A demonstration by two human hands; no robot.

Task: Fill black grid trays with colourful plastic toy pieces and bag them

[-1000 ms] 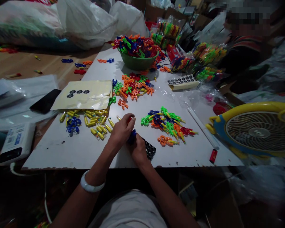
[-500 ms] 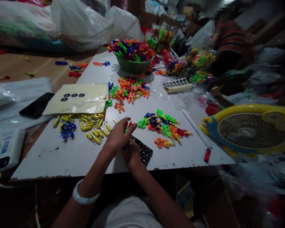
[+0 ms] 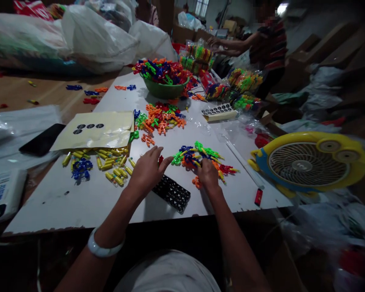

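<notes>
My left hand point(image 3: 147, 170) lies over the near end of a black studded sheet point(image 3: 172, 193) on the white table point(image 3: 79, 202). Its fingers are stretched out, and a small red plastic piece point(image 3: 160, 159) sits at the fingertips. My right hand point(image 3: 207, 173) reaches into a pile of assembled coloured plastic toys point(image 3: 200, 154). Its fingertips are bent down among them and hidden. Left of my left hand lie several yellow tubes point(image 3: 109, 162) and a blue piece point(image 3: 80, 168).
A green bowl point(image 3: 164, 90) heaped with coloured pieces stands at the far end, with a loose pile point(image 3: 159, 117) before it. A yellow sticker sheet point(image 3: 94, 129), a phone point(image 3: 41, 140) and a yellow fan point(image 3: 307, 162) lie around. Another person point(image 3: 261, 36) works at the back right.
My right hand has left the black sheet and moved right onto the toy pile. My left hand has opened out its fingers. The camera has tilted up.
</notes>
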